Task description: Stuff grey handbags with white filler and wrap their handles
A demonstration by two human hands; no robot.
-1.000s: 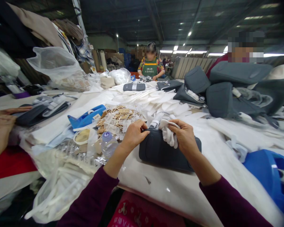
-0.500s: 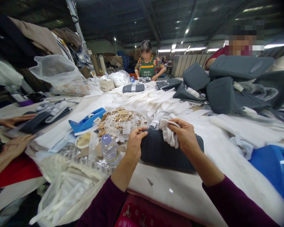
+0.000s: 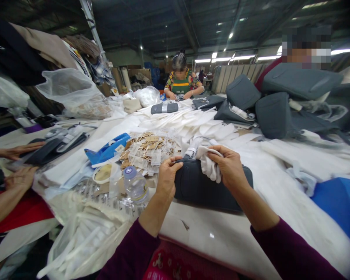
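While the left hand point(image 3: 167, 177) pinched the upper left corner of the dark case point(image 3: 212, 190) between thumb and fingers, the right hand point(image 3: 231, 167) gripped a bunched white cloth point(image 3: 209, 165) at the case's upper edge. That case rested on the pale table point(image 3: 198, 223), with a clear bottle point(image 3: 135, 186) to its left, a heap of tags point(image 3: 151, 149) beyond its left end and piled dark bags point(image 3: 272, 114) beyond its right

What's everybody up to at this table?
One person's left hand pinches the top edge of a dark bag resting on the table. The right hand holds a bunched white cloth at that edge. A bottle and a heap of tags are off to the left. Across the table, someone in a green apron has both hands low in front.
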